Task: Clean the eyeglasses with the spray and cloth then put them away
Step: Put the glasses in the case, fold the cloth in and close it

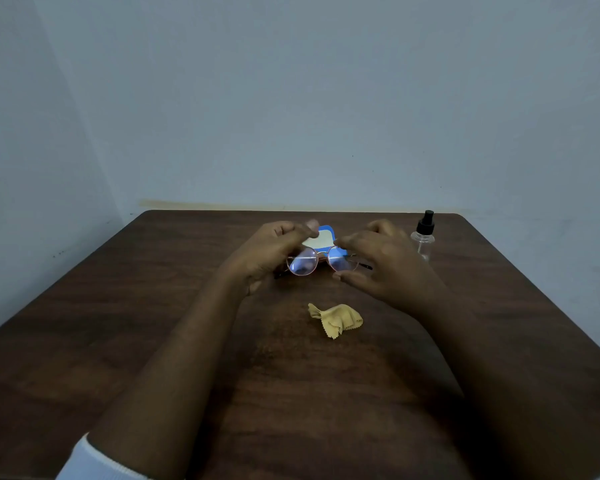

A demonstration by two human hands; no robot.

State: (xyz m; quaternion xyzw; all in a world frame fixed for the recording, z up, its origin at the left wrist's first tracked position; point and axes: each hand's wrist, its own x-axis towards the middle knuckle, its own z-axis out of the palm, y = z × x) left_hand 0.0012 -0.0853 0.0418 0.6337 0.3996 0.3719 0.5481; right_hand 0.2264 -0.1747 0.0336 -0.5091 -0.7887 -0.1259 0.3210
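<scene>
Round thin-rimmed eyeglasses (305,264) with purple-tinted lenses are held just above the dark wooden table (153,341). My left hand (274,249) grips their left side with curled fingers. My right hand (381,261) has its forefinger above and its thumb below the right lens, pinching the rim. Behind the glasses lies an open blue case (326,237) with a pale lining, partly hidden by my fingers. A crumpled yellow cloth (336,319) lies on the table nearer to me. The clear spray bottle (423,237) with a black cap stands upright at the back right.
The table's far edge meets a plain blue-grey wall (291,98). A second wall closes the left side. My forearms reach in from the bottom of the view, a white sleeve (94,459) on the left one.
</scene>
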